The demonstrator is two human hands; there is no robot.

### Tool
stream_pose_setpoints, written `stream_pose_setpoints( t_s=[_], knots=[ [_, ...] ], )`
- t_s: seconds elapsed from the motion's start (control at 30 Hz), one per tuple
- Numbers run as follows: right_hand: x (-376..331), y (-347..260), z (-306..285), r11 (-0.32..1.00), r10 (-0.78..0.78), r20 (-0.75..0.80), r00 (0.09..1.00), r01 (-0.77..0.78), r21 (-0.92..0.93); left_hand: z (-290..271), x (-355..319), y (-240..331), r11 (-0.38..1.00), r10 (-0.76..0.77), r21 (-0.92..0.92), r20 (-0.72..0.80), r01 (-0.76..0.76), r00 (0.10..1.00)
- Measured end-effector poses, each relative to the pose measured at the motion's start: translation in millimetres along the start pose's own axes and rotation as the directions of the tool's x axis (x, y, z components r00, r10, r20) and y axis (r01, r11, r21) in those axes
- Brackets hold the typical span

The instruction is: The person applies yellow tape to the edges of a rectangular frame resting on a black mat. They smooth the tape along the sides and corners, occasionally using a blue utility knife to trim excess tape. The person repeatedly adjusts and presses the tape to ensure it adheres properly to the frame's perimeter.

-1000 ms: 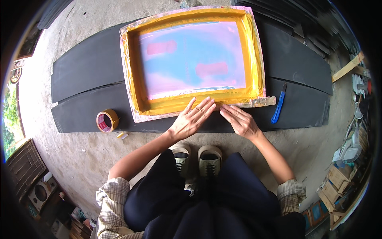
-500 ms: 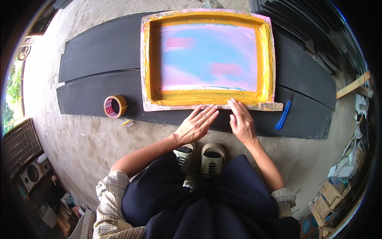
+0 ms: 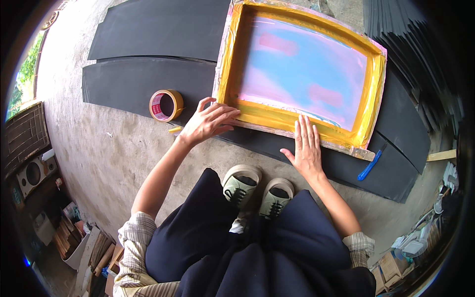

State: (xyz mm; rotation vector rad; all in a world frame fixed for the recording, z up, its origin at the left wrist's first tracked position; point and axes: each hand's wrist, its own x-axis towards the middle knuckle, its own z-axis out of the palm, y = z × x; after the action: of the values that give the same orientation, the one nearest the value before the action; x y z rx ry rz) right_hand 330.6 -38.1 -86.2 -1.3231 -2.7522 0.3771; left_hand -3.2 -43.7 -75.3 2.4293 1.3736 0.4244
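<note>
In front of me lies a shallow rectangular frame, likely a printing screen (image 3: pixel 304 74), with a pink and blue panel inside. Yellow tape (image 3: pixel 277 119) lines its inner walls and edges. At the frame's near left corner rests my left hand (image 3: pixel 210 119), fingers spread and curled slightly over the edge. My right hand (image 3: pixel 308 148) lies flat on the near side, fingers stretched across the taped edge and thumb apart. Left of the frame a roll of yellow-brown tape (image 3: pixel 173 106) sits on a black sheet (image 3: pixel 133 84). A blue utility knife (image 3: pixel 370 166) lies off the frame's near right corner.
Several black sheets are under the frame, on the concrete floor (image 3: pixel 123 143). A stack of dark sheets (image 3: pixel 413 64) stands at the far right. A small yellow piece (image 3: pixel 174 129) lies by the tape roll. Boxes and clutter (image 3: pixel 391 267) line the lower right.
The view has turned, so the frame appears tilted and further right. My left hand has moved left along the near edge to the corner; my right hand now lies flatter on the taped edge.
</note>
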Motion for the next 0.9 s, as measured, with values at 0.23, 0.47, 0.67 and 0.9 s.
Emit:
stream_pose_setpoints(
  t_s=[0.23,0.47,0.67,0.9],
  knots=[
    [13,10,-12,1.0,-0.013,0.0,1.0,0.013,0.021,-11,-2,-24,0.994,0.107,0.052,-0.129,-0.101,0.986],
    [11,12,-3,0.995,-0.038,0.031,0.999,0.041,-0.087,-6,-10,-28,0.981,0.165,0.12,-0.138,-0.149,0.977],
    [22,1,-5,0.987,-0.157,0.067,0.985,0.159,-0.032,-6,-8,-30,0.972,0.21,0.138,-0.144,-0.19,0.967],
    [38,3,-12,0.949,-0.312,0.128,0.941,0.315,0.001,-5,-14,-33,0.964,0.229,0.172,-0.142,-0.204,0.963]
  ],
)
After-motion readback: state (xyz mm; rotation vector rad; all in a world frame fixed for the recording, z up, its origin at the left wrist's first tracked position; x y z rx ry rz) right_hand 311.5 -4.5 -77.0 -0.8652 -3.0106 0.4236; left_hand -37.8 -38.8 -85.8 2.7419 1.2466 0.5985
